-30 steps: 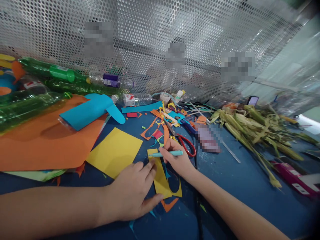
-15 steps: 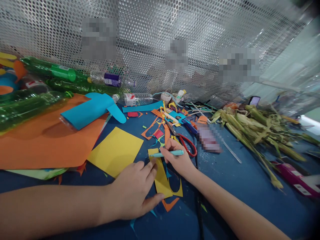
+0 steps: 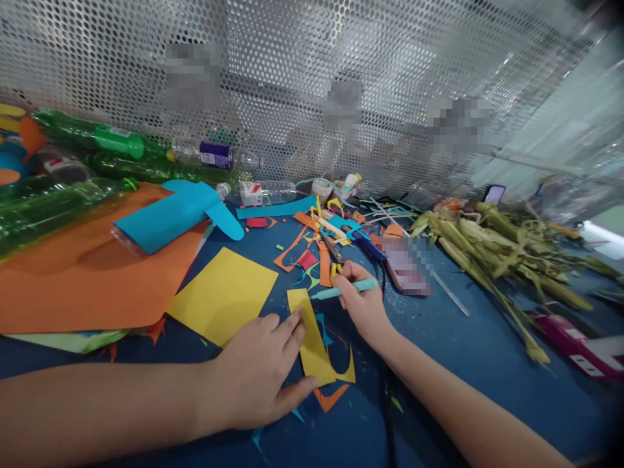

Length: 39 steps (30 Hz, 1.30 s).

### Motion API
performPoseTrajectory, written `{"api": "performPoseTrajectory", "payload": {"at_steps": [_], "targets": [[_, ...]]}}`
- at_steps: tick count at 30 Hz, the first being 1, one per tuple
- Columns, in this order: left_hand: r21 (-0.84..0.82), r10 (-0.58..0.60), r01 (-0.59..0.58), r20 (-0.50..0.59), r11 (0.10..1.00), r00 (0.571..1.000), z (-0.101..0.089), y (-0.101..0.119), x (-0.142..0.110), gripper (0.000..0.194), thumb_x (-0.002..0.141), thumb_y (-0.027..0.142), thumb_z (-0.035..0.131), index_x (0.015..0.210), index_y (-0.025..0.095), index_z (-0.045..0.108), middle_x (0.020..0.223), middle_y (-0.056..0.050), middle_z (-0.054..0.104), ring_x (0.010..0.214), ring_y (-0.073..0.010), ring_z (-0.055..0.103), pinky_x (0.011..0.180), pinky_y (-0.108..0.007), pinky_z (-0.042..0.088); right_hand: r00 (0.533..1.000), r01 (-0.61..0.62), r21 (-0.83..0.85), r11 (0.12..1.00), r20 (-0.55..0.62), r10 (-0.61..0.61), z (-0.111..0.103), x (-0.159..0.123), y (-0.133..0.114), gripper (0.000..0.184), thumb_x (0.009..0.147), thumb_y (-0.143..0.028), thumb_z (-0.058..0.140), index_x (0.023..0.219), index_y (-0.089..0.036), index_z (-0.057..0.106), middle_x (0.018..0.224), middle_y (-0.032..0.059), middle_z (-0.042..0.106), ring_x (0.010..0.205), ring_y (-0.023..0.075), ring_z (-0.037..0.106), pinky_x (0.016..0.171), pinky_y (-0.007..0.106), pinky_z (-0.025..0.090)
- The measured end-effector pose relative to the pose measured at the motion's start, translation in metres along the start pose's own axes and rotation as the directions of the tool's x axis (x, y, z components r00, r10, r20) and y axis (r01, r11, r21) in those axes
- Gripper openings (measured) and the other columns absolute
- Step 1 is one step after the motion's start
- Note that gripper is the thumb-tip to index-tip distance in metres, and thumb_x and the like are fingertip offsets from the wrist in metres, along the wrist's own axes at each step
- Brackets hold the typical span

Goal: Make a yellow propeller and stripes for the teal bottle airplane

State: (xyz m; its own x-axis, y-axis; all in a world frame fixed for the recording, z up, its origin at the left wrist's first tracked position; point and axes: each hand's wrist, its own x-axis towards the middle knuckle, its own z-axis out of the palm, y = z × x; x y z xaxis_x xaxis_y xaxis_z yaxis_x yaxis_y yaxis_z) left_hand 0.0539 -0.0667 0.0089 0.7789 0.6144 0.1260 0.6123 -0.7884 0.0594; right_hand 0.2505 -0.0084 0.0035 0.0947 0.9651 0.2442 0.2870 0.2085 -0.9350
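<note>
My left hand [image 3: 258, 374] lies flat with fingers spread, pressing down a narrow yellow paper strip [image 3: 312, 338] on the blue table [image 3: 468, 351]. My right hand [image 3: 363, 302] is closed round a light teal pen [image 3: 344, 289], held just right of the strip's top end with its tip near the paper. A larger yellow sheet [image 3: 223, 296] lies to the left of the strip. Small orange and teal offcuts lie round the strip.
A big orange sheet [image 3: 82, 273] and a teal paper shape [image 3: 170, 218] lie at left, green plastic bottles [image 3: 88, 140] behind them. Paper scraps [image 3: 322, 234] litter the middle. Corn husks [image 3: 492, 250] pile at right. A perforated metal screen [image 3: 292, 84] closes the back.
My right hand with the pen has moved right and a little up, off the strip's top end, and now hides the red scissor handles. My left hand has stayed put.
</note>
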Motion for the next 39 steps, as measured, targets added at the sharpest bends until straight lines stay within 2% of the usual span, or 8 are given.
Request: {"api": "performPoseTrajectory", "payload": {"at_steps": [5, 12, 23, 26, 29, 32, 35, 39], "targets": [[-0.009, 0.002, -0.002, 0.012, 1.0, 1.0, -0.001, -0.001, 0.001, 0.064, 0.089, 0.05, 0.024, 0.126, 0.003, 0.048, 0.13, -0.02, 0.046, 0.092, -0.0312, 0.056, 0.074, -0.042, 0.048, 0.999, 0.001, -0.045, 0.999, 0.042, 0.0, 0.001, 0.001, 0.006, 0.026, 0.075, -0.016, 0.048, 0.057, -0.021, 0.031, 0.04, -0.0103, 0.031, 0.036, 0.0058, 0.03, 0.04, 0.021, 0.022], [-0.019, -0.001, 0.001, 0.001, 1.0, 1.0, 0.0, 0.0, 0.0, 0.063, 0.088, 0.05, 0.026, 0.124, 0.003, 0.049, 0.129, -0.02, 0.047, 0.092, -0.0311, 0.056, 0.074, -0.042, 0.047, 0.998, -0.014, -0.027, 1.0, 0.054, 0.016, 0.001, 0.0, 0.006, 0.024, 0.075, -0.017, 0.05, 0.058, -0.021, 0.033, 0.044, -0.0104, 0.03, 0.036, 0.0056, 0.032, 0.039, 0.02, 0.023], [-0.025, -0.015, 0.015, -0.009, 1.0, 1.0, 0.0, 0.0, 0.0, 0.062, 0.088, 0.05, 0.028, 0.125, 0.003, 0.048, 0.129, -0.019, 0.048, 0.093, -0.0312, 0.055, 0.075, -0.043, 0.048, 0.997, -0.015, -0.046, 0.999, 0.075, 0.018, 0.001, 0.001, 0.007, 0.024, 0.073, -0.016, 0.05, 0.057, -0.021, 0.034, 0.039, -0.0106, 0.034, 0.034, 0.0057, 0.031, 0.038, 0.021, 0.021], [-0.047, -0.027, 0.025, -0.044, 0.999, 0.999, 0.002, -0.001, -0.001, 0.061, 0.088, 0.048, 0.031, 0.128, 0.003, 0.044, 0.129, -0.019, 0.048, 0.094, -0.0306, 0.055, 0.076, -0.043, 0.048, 0.999, -0.034, 0.038, 0.999, 0.039, 0.032, 0.002, 0.002, 0.006, 0.025, 0.072, -0.015, 0.051, 0.056, -0.021, 0.034, 0.038, -0.0107, 0.034, 0.034, 0.0055, 0.03, 0.037, 0.02, 0.02], [-0.078, -0.023, 0.018, -0.07, 0.997, 0.997, 0.003, -0.003, -0.002, 0.058, 0.087, 0.047, 0.034, 0.126, 0.006, 0.046, 0.127, -0.018, 0.05, 0.095, -0.0307, 0.055, 0.077, -0.045, 0.048, 0.996, -0.035, 0.217, 0.976, -0.074, 0.052, 0.001, 0.004, 0.005, 0.026, 0.076, -0.019, 0.052, 0.057, -0.021, 0.033, 0.038, -0.0104, 0.034, 0.035, 0.0061, 0.029, 0.038, 0.02, 0.021], [-0.154, -0.055, 0.039, -0.1, 0.987, 0.993, 0.003, -0.008, -0.002, 0.047, 0.087, 0.044, 0.037, 0.117, 0.012, 0.054, 0.129, -0.016, 0.047, 0.097, -0.0297, 0.055, 0.078, -0.044, 0.048, 0.985, -0.001, 0.332, 0.943, -0.164, 0.059, -0.002, 0.009, 0.004, 0.029, 0.081, -0.029, 0.052, 0.059, -0.021, 0.034, 0.039, -0.0102, 0.03, 0.037, 0.0066, 0.027, 0.04, 0.02, 0.024], [-0.286, -0.113, 0.067, -0.148, 0.956, 0.983, -0.001, -0.016, 0.0, 0.036, 0.088, 0.037, 0.04, 0.114, 0.018, 0.054, 0.131, -0.013, 0.042, 0.104, -0.026, 0.053, 0.084, -0.041, 0.047, 0.98, 0.022, 0.338, 0.941, -0.192, 0.046, -0.004, 0.011, 0.001, 0.029, 0.081, -0.035, 0.054, 0.061, -0.021, 0.037, 0.042, -0.0098, 0.029, 0.039, 0.007, 0.027, 0.041, 0.02, 0.026], [-0.516, -0.234, 0.115, -0.172, 0.849, 0.957, -0.011, -0.028, 0.007, 0.028, 0.089, 0.025, 0.037, 0.115, 0.018, 0.044, 0.108, -0.009, 0.054, 0.101, -0.0195, 0.052, 0.088, -0.036, 0.044, 0.987, 0.025, 0.329, 0.944, -0.16, 0.03, -0.004, 0.008, -0.006, 0.023, 0.081, -0.038, 0.052, 0.068, -0.022, 0.044, 0.048, -0.0066, 0.039, 0.045, 0.0092, 0.038, 0.044, 0.021, 0.03]]}}
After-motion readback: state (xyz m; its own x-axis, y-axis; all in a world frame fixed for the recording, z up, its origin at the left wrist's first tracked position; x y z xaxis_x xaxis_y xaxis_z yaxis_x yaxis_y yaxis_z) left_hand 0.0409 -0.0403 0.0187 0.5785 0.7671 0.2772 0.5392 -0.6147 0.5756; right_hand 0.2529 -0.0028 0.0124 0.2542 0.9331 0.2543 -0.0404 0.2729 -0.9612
